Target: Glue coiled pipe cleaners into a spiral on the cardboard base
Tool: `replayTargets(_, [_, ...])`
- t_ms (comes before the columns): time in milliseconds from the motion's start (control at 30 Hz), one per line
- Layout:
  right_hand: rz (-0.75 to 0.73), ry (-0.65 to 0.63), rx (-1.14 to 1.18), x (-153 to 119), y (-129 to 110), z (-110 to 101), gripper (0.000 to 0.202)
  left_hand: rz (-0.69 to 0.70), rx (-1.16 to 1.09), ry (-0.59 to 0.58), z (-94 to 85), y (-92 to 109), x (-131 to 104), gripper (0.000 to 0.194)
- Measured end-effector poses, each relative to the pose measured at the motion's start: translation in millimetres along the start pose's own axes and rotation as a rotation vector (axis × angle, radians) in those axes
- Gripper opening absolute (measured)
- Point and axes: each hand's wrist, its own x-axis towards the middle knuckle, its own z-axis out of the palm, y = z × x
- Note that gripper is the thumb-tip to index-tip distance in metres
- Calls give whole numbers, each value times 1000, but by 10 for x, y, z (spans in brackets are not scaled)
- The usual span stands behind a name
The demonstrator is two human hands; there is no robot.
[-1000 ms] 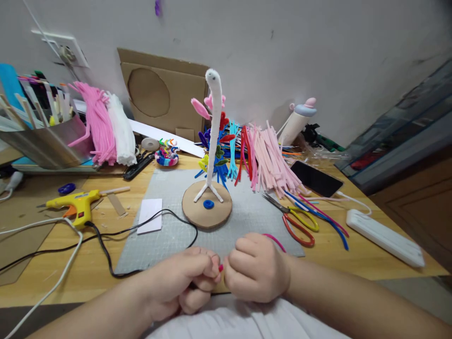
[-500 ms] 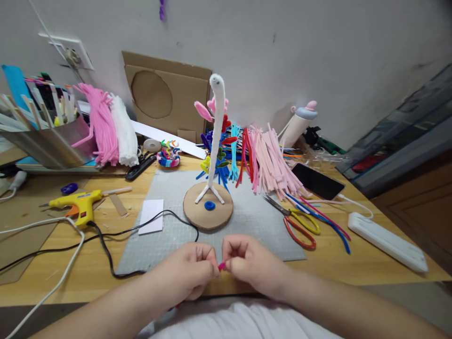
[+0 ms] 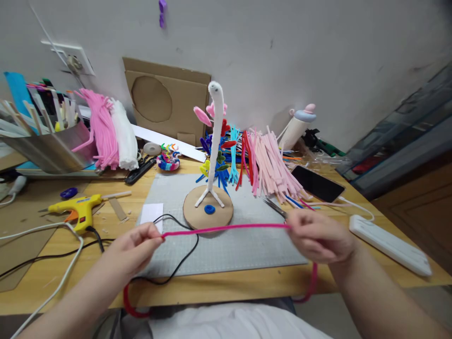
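A magenta pipe cleaner (image 3: 226, 228) is stretched nearly level between my two hands, above the grey mat (image 3: 247, 259). My left hand (image 3: 139, 245) pinches it on the left, and my right hand (image 3: 318, 235) grips it on the right. Red and pink lengths hang in loops below both hands. Behind the strand, a round cardboard base (image 3: 208, 221) carries a white fuzzy stem (image 3: 215, 141) with a forked foot and a blue coil (image 3: 209, 209) in front of it. Pink, red, yellow, green and purple fuzzy pieces show around the stem.
At left are a yellow glue gun (image 3: 79, 209) with cables and a metal holder (image 3: 60, 150). Pipe-cleaner bundles (image 3: 264, 162), a phone (image 3: 318, 182) and a power strip (image 3: 390, 245) are at right. My right hand partly hides the scissors (image 3: 275, 207).
My hands have moved from close together to far apart, drawing out a long magenta strand between them. My right hand now covers most of the scissors.
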Motion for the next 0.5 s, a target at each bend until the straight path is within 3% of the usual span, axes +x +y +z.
replayTargets(100, [-285,211,264,-171,-9,-144,16,-5,78,54,-124,-52,-43,36])
replayTargets(200, [-487,464,321,-197,43,-119,32,18,164,32,-133,-135,-67,37])
replayTargets(267, [-568,533,310,-166,63,-85,42,60,214,22,-134,-196,-69,37])
replayTargets(500, [-660,695,216,-153,-155,-212,12,144,591,10,-351,-386,-141,30])
